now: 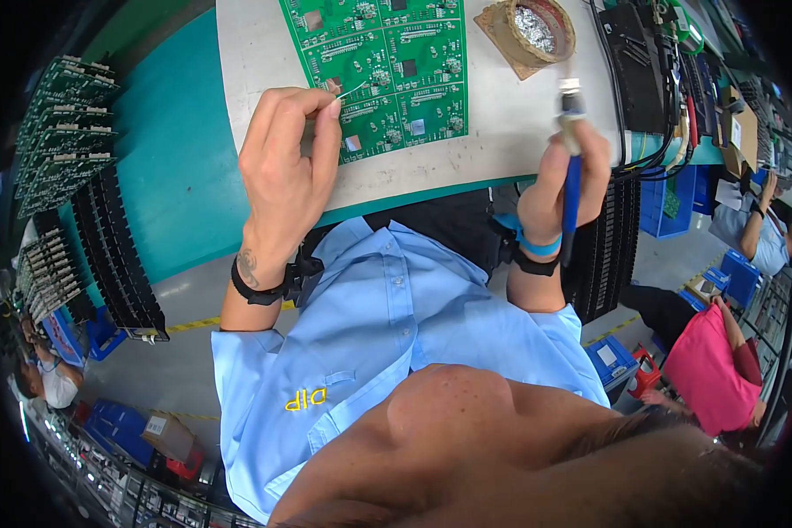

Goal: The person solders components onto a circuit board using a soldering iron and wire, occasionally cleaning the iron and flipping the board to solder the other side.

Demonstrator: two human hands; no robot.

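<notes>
Between thumb and forefinger, my left hand (289, 158) pinches a thin silvery solder wire (357, 89), its end reaching over a green circuit board panel (436, 66). The panel lies flat, with repeated sections carrying connectors, dark chips and pale squares. My right hand (565, 180) is closed round a blue-handled soldering iron (572, 189) held upright, right of the panel. Its dark collar and pale metal front point away from me, below a round container (521, 16) of silvery scraps. Motion blurs the iron's tip, so I cannot tell whether it touches anything.
The round container stands on a brown square pad (495, 42). Dark cables (664, 151) run along the bench's right side. Black racks (119, 255) and stacked green boards (66, 145) stand at left. Another person in pink (713, 370) is at the right, beyond blue bins (669, 207).
</notes>
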